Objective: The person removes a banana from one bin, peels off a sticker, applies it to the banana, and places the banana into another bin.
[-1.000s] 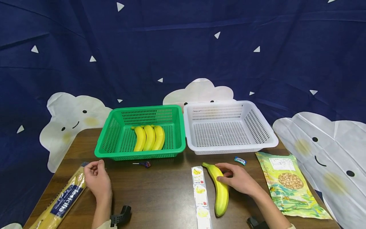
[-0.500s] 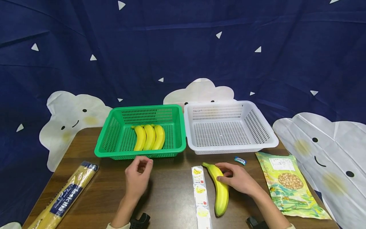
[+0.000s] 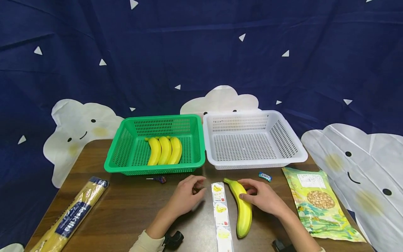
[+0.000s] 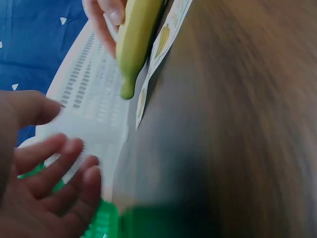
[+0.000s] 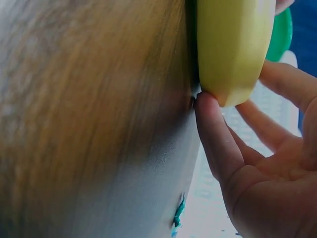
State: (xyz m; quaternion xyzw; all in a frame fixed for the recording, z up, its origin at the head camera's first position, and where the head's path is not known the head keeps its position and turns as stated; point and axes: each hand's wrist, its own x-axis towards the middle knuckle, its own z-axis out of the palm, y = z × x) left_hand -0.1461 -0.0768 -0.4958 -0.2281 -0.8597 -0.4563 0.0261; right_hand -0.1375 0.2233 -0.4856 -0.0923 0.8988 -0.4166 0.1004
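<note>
A single banana (image 3: 244,217) lies on the table, its stem pointing toward the baskets. My right hand (image 3: 263,198) holds its upper half from the right, thumb and fingers against the peel in the right wrist view. Just left of it runs a strip of banana stickers (image 3: 221,211). My left hand (image 3: 186,196) hovers left of the strip with loosely bent fingers, holding nothing. In the left wrist view, its fingertips (image 4: 91,173) are apart from the banana (image 4: 138,39) and the sticker strip (image 4: 163,42).
Behind stand a green basket (image 3: 154,169) with 3 bananas and a white basket (image 3: 258,163). A spaghetti pack (image 3: 73,217) lies left, a lollipop (image 3: 161,179) before the green basket. A small blue candy (image 3: 265,176) and a green-yellow bag (image 3: 321,206) are on the right.
My left hand has swung right from the spaghetti pack, past the lollipop, to beside the sticker strip. The right hand and the banana have stayed put.
</note>
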